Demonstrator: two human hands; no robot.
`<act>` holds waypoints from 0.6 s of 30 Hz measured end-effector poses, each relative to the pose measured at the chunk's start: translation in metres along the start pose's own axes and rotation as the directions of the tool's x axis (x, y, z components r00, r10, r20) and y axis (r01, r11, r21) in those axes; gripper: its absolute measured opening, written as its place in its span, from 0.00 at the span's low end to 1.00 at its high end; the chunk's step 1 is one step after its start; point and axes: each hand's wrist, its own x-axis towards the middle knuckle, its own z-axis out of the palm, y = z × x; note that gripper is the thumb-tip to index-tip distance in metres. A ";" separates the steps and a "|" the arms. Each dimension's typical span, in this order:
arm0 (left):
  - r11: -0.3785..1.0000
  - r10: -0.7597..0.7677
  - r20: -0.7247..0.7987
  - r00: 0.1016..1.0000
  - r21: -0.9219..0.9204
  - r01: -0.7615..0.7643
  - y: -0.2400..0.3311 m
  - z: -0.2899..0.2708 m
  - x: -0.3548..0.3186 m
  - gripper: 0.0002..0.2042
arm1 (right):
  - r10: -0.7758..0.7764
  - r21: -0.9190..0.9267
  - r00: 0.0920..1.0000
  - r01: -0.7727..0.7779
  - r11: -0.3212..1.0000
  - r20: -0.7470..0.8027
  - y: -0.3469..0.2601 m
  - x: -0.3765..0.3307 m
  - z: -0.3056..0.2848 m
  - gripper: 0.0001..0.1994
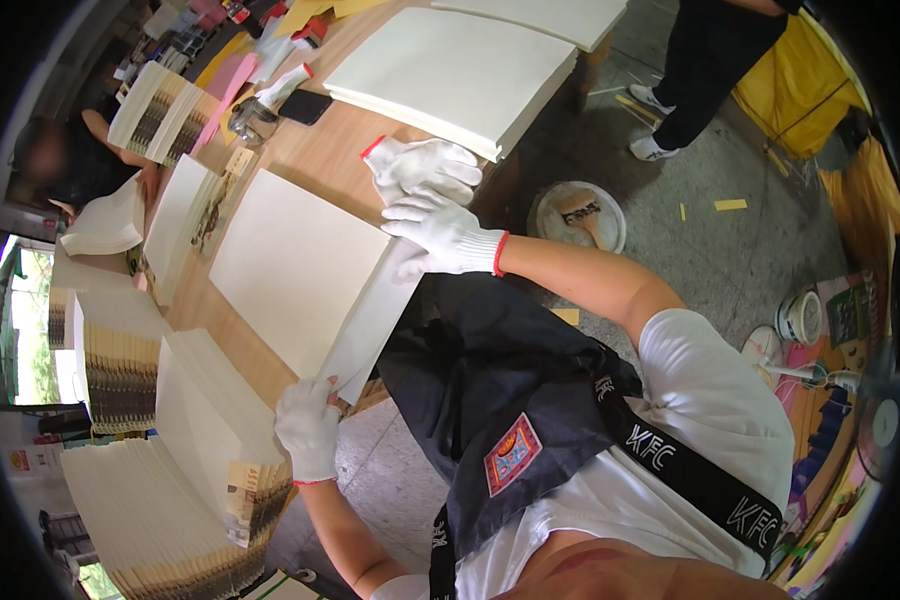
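Observation:
A thick stack of white paper sheets (295, 265) lies on the wooden table in front of me, its pale near side facing my apron. My left hand (308, 430), in a white glove with a red cuff, is at the stack's near left corner. Its fingers are closed on the edge, and bare fingertips show there. At the right corner rests my gloved right hand (440, 235), fingers stretched out flat and thumb lower along the side. Just beyond it, a spare white glove (425, 170) lies on the table.
A bigger stack of white sheets (455, 70) sits farther right. Several paper blocks (210, 390) stand along the left. A black phone (305, 107) and a glass jar (253, 122) lie beyond. A bucket with a brush (578, 215) is on the floor. Two other people are nearby.

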 end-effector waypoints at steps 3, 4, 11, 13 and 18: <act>0.998 0.046 -0.060 0.997 0.055 -0.043 0.011 0.009 0.009 0.05 | -0.048 -0.065 0.997 0.044 0.997 -0.060 0.011 0.000 0.010 0.37; 0.996 0.059 -0.079 0.995 0.072 -0.054 0.012 0.013 0.011 0.04 | -0.014 0.020 0.999 0.015 1.000 -0.037 0.011 0.002 0.006 0.37; 0.995 -0.017 -0.143 0.990 0.091 0.030 -0.002 0.023 0.006 0.04 | -0.006 0.171 0.998 -0.004 0.985 0.058 -0.007 0.022 -0.030 0.30; 0.988 -0.098 -0.135 0.986 0.106 0.113 -0.008 0.026 0.008 0.03 | -0.244 0.104 0.963 0.255 0.961 -0.114 -0.004 0.038 -0.029 0.22; 0.860 -0.455 0.104 0.884 -0.208 0.467 -0.011 0.013 0.026 0.04 | -0.451 0.251 0.832 0.384 0.889 0.322 -0.015 0.081 -0.031 0.13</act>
